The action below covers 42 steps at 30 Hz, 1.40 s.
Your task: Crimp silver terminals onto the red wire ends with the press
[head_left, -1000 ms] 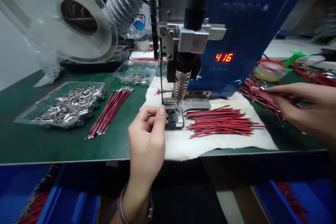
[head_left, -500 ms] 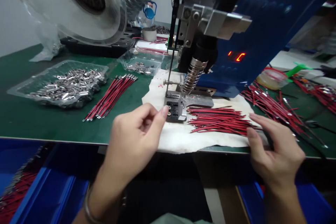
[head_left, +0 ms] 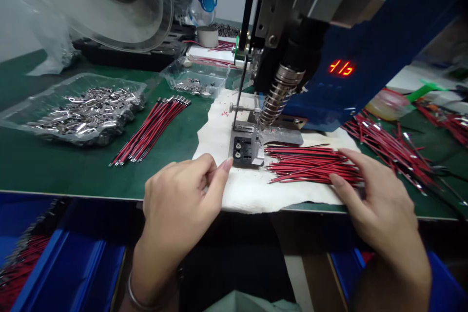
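Note:
My left hand (head_left: 183,200) is closed beside the small black fixture (head_left: 243,151) of the machine, thumb tip near its left edge. Its fingers are curled in, and whatever they hold, if anything, is hidden. My right hand (head_left: 380,200) lies over the right end of a pile of red and black wires (head_left: 303,163), thumb and forefinger apart and touching the wires. These wires lie on a white cloth (head_left: 252,195), their left ends beside the fixture. Above the fixture stands a spring-loaded press head (head_left: 280,95).
A clear tray (head_left: 91,112) of metal terminals sits left, near a bundle of wires with metal ends (head_left: 151,131). Behind is a smaller clear tray (head_left: 197,80). The blue machine body (head_left: 365,48) rises at right, beside more loose wires (head_left: 391,151). Blue bins (head_left: 80,263) are below the table.
My right hand has moved left, further over the wire pile. My left hand has shifted slightly down and left. The camera view has tilted and drawn a little closer, and the lower red display reads differently.

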Motion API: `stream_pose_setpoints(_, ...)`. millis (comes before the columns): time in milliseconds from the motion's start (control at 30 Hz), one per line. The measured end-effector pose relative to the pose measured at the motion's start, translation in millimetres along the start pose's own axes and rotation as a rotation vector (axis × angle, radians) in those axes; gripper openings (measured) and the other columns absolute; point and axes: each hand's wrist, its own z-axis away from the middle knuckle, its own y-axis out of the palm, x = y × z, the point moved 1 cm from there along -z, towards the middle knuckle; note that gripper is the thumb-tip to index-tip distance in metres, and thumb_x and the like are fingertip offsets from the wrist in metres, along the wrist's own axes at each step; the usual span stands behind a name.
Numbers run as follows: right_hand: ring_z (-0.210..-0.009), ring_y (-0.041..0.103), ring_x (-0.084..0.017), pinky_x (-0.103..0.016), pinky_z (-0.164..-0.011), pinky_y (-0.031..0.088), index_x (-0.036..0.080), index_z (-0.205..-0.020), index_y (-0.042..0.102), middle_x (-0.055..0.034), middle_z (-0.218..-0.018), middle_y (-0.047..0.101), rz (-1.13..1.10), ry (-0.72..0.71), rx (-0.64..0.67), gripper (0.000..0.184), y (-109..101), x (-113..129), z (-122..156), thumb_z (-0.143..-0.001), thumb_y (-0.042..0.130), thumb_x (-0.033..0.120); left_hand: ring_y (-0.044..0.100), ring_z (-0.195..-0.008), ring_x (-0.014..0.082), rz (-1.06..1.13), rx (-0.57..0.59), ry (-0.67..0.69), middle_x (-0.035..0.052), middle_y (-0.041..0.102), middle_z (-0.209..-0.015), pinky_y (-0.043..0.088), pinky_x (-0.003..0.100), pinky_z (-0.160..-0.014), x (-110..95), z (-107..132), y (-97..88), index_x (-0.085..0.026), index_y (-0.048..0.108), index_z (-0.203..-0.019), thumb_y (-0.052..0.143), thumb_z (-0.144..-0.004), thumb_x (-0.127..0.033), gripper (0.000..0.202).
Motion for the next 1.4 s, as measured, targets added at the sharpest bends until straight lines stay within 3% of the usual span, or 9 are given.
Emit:
stream_pose_setpoints(200,-0.116,0.059,-0.032,-0.048,-0.099,0.046,0.024,-0.132,0.055,-0.0086,-0.127,0.063,0.003,0.050,-0.007,0.054,1.7,1.6,1.4,-0.093,0.042,0.060,0.038,-0.049,0.0126,0.001,0.001,0.060,-0.0033,0.042,-0.049,0.025,0.029,-0.057,0.6,1.4,-0.4,-0.019,0.042,-0.056,0.055,-0.091,-0.036,0.041)
stream_pose_setpoints(733,-0.117,0.058,-0.032,-0.048,-0.100,0.046,0.023,-0.129,0.058,-0.0087,-0.128,0.064,-0.025,0.017,-0.032,0.049,-0.5,3.5,2.0,-0.094,0.043,0.055,0.039,-0.052,0.0136,0.103,0.061,-0.062,-0.0024,0.042,-0.049,0.023,0.030,-0.057,1.9,2.3,-2.8,-0.020,0.047,-0.057,0.053,-0.091,-0.042,0.041)
stream_pose_setpoints(1400,-0.117,0.059,-0.031,-0.048,-0.102,0.045,0.023,-0.127,0.059,-0.0083,-0.127,0.064,-0.039,0.032,-0.047,0.048,0.5,5.7,1.1,-0.093,0.045,0.055,0.035,-0.050,0.0121,0.181,0.055,-0.131,-0.0033,0.036,-0.048,0.023,0.028,-0.053,1.7,1.9,-4.4,-0.020,0.047,-0.059,0.052,-0.091,-0.043,0.040)
